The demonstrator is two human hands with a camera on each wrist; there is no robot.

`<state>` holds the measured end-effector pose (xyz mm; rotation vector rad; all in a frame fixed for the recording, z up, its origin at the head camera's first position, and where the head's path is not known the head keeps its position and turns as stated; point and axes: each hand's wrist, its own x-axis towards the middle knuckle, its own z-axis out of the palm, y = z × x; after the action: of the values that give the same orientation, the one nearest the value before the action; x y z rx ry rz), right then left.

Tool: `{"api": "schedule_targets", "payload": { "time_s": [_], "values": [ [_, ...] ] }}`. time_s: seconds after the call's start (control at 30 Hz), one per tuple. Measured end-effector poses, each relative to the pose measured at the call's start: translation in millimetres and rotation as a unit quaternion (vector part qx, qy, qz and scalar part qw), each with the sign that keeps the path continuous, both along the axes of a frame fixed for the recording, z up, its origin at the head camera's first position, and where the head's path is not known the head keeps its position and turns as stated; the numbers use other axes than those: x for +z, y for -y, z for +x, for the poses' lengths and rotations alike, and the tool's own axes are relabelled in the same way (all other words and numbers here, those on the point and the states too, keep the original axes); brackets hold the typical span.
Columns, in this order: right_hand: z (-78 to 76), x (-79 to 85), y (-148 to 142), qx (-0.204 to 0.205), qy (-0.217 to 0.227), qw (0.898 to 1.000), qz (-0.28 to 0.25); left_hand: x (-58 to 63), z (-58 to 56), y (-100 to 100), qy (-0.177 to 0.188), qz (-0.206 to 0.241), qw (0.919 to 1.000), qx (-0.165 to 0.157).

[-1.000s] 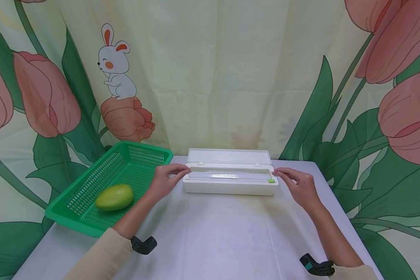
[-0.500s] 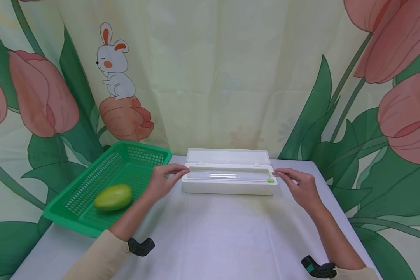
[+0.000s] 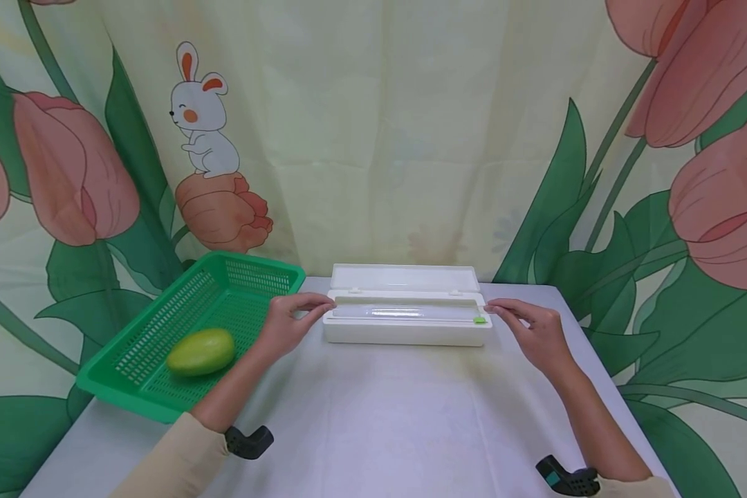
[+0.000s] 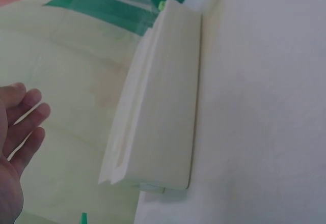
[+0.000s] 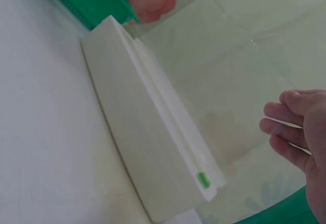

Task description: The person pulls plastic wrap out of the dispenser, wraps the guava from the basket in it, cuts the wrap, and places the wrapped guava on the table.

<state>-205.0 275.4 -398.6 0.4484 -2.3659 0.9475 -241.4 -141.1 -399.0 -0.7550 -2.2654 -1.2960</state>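
Observation:
A white cling film dispenser box (image 3: pixel 404 335) stands on the table with its lid (image 3: pixel 404 277) tipped back. Inside lies a shiny roll of clear film (image 3: pixel 398 313), and a small green slide cutter (image 3: pixel 479 320) sits at the right end of the front edge. My left hand (image 3: pixel 294 324) is at the box's left end, thumb and forefinger pinching the film's edge. At the right end my right hand (image 3: pixel 534 333) pinches the other corner the same way. In both wrist views the remaining fingers are spread loosely, and the transparent sheet is barely visible.
A green plastic basket (image 3: pixel 137 325) stands on the left of the table, behind my left forearm. One green-yellow oval fruit (image 3: pixel 201 351) lies in it. The white-covered table (image 3: pixel 398 429) reaches back to a curtain (image 3: pixel 373 138) printed with tulips and a rabbit.

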Motion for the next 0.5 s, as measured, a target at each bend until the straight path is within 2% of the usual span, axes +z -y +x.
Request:
{"api": "schedule_targets", "payload": {
  "time_s": [0.5],
  "values": [
    [4.0,3.1,1.7,-0.004,-0.002,1.000,-0.001,1.7,3.6,0.1,-0.013,0.001,0.9999,-0.003]
  ]
}}
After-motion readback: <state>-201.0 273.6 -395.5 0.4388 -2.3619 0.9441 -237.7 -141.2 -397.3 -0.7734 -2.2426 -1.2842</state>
